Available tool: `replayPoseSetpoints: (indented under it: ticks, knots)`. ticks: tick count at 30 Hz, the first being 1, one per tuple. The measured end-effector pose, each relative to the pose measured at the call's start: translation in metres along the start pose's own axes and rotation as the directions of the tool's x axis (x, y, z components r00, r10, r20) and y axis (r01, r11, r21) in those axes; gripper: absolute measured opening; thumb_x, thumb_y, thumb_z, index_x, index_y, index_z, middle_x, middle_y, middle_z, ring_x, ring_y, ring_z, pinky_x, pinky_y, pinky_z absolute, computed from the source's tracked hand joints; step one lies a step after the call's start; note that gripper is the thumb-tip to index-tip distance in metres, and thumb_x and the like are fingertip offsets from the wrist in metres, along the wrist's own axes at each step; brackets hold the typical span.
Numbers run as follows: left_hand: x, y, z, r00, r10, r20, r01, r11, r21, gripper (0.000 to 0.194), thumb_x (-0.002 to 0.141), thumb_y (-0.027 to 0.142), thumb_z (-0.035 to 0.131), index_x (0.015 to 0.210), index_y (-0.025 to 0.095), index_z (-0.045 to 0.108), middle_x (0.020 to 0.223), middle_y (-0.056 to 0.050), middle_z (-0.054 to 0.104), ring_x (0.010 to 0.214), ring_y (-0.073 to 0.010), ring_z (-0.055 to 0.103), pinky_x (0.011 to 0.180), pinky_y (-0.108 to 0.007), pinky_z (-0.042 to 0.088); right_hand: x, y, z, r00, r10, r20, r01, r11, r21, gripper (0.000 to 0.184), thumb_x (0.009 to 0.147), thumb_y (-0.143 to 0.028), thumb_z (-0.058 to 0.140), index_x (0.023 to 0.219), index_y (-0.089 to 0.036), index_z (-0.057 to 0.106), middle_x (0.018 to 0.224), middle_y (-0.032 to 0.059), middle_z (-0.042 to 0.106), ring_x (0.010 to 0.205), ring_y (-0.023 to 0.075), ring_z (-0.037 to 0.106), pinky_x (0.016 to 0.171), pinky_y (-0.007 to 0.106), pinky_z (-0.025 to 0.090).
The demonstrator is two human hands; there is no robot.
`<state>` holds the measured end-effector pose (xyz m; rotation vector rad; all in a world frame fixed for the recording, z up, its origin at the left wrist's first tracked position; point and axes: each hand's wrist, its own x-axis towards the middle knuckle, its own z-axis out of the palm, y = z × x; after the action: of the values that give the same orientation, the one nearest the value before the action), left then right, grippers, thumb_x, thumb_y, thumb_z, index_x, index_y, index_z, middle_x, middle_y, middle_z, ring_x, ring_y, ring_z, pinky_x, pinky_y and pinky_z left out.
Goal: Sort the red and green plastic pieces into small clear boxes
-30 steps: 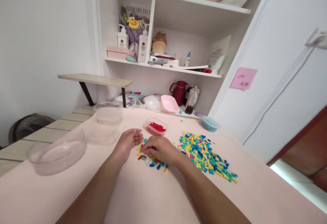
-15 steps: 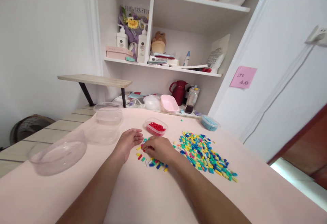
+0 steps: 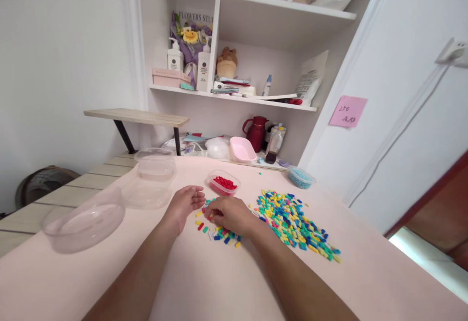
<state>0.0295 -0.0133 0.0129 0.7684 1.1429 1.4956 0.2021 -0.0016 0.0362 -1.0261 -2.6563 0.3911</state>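
Observation:
My left hand (image 3: pixel 185 205) is open beside the small scattered group of coloured plastic pieces (image 3: pixel 221 234), palm turned to the right and fingers stretched, with nothing seen in it. Over that same group my right hand (image 3: pixel 231 213) bends down, thumb and fingers pinched together. A small red piece (image 3: pixel 209 217) shows at its fingertips; the grip is partly hidden. Just beyond both hands stands a clear tub (image 3: pixel 215 191) holding red pieces (image 3: pixel 224 183). To the right spreads a large heap of mixed blue, yellow, green and white pieces (image 3: pixel 292 218).
Clear plastic containers (image 3: pixel 84 223) and a stack of clear lids or tubs (image 3: pixel 155 167) stand at the left. A tub of light-blue pieces (image 3: pixel 300 177) sits at the back right. Behind the table are a pink basin (image 3: pixel 242 149), a red jug (image 3: pixel 257 133) and shelves.
My right hand has shifted very slightly to the right, the red piece at its fingertips moving with it. My left hand stays in place.

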Motion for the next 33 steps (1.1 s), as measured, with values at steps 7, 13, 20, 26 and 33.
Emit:
replayPoseSetpoints:
  ticks: [7, 13, 20, 26, 33]
  knots:
    - [-0.001, 0.001, -0.001, 1.0, 0.005, 0.008, -0.005, 1.0, -0.001, 0.013, 0.085, 0.017, 0.055, 0.083, 0.011, 0.067, 0.071, -0.01, 0.069, 0.064, -0.0147, 0.067, 0.07, -0.029, 0.055, -0.005, 0.003, -0.005, 1.0, 0.012, 0.021, -0.014, 0.995, 0.096, 0.013, 0.071, -0.016, 0.066, 0.082, -0.023, 0.068, 0.077, -0.0045, 0.067, 0.069, 0.011, 0.057, 0.061, 0.021, 0.034]
    - [-0.001, 0.001, 0.0, 1.0, 0.004, 0.006, -0.004, 1.0, -0.003, 0.012, 0.084, 0.017, 0.056, 0.083, 0.011, 0.067, 0.072, -0.01, 0.069, 0.065, -0.0149, 0.067, 0.069, -0.029, 0.055, -0.005, 0.011, -0.015, 0.988, -0.025, -0.152, 0.076, 0.937, 0.341, 0.006, 0.074, -0.021, 0.069, 0.08, -0.02, 0.069, 0.077, -0.0015, 0.066, 0.07, 0.0125, 0.057, 0.065, 0.022, 0.041]
    - [-0.003, 0.002, 0.0, 1.0, 0.002, 0.0, -0.002, 1.0, -0.006, 0.012, 0.084, 0.015, 0.056, 0.082, 0.011, 0.067, 0.071, -0.01, 0.069, 0.065, -0.0153, 0.067, 0.07, -0.03, 0.055, 0.008, 0.048, -0.014, 0.751, 0.336, -0.568, 0.023, 0.847, 0.532, 0.034, 0.079, -0.034, 0.06, 0.109, -0.019, 0.066, 0.085, 0.0022, 0.064, 0.06, 0.0121, 0.055, 0.062, 0.026, 0.048]
    - [-0.002, 0.003, 0.0, 1.0, -0.003, 0.001, 0.003, 1.0, -0.017, 0.011, 0.084, 0.015, 0.057, 0.082, 0.01, 0.067, 0.07, -0.01, 0.069, 0.064, -0.0148, 0.067, 0.069, -0.029, 0.055, 0.005, 0.069, -0.014, 0.738, 0.414, -0.533, -0.028, 0.808, 0.589, 0.036, 0.086, -0.04, 0.05, 0.109, -0.018, 0.066, 0.077, 0.0017, 0.065, 0.053, 0.0126, 0.059, 0.059, 0.027, 0.049]
    - [0.0, 0.001, -0.002, 1.0, -0.015, 0.001, 0.015, 0.997, -0.071, 0.011, 0.082, 0.013, 0.057, 0.084, 0.01, 0.067, 0.072, -0.011, 0.069, 0.066, -0.0156, 0.068, 0.071, -0.03, 0.055, 0.001, 0.022, -0.01, 0.927, 0.032, -0.374, 0.121, 0.917, 0.38, 0.019, 0.087, -0.028, 0.055, 0.09, -0.02, 0.072, 0.084, 0.0019, 0.071, 0.076, 0.0149, 0.063, 0.072, 0.025, 0.048]
